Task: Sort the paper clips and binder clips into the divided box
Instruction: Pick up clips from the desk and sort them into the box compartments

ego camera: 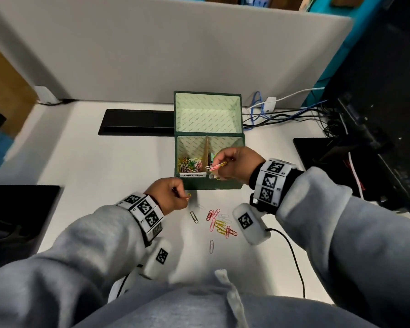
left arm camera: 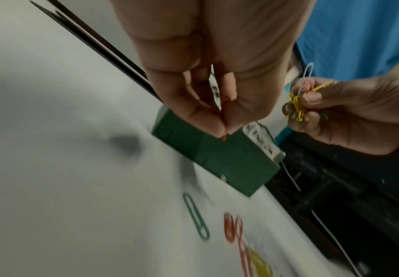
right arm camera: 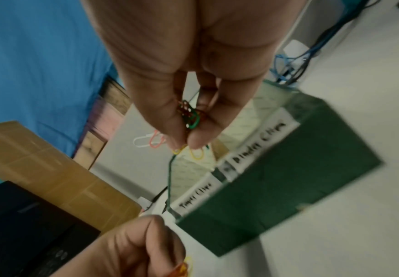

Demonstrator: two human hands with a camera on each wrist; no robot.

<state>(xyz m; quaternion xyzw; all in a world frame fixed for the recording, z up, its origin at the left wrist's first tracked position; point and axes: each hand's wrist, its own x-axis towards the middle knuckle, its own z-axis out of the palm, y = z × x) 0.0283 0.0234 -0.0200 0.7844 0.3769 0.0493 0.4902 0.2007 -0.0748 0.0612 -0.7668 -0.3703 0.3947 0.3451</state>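
Note:
A green divided box (ego camera: 213, 183) stands open on the white desk, its lid tilted back. Its left compartment holds a heap of coloured paper clips (ego camera: 190, 164); the labels (right arm camera: 260, 144) read paper clips and binder clips. My right hand (ego camera: 225, 165) hovers over the box's front, pinching a bunch of paper clips (right arm camera: 190, 116) in pink, yellow, white and green. My left hand (ego camera: 184, 197) is just in front of the box's left corner, fingers curled, pinching a few paper clips (right arm camera: 185, 266). Loose paper clips (ego camera: 219, 224) lie on the desk between my wrists.
A black cable slot (ego camera: 137, 121) lies left of the lid. Cables and a white adapter (ego camera: 270, 105) sit behind the box at right. Black pads (ego camera: 317, 152) flank the desk. A grey partition (ego camera: 152, 55) closes the back.

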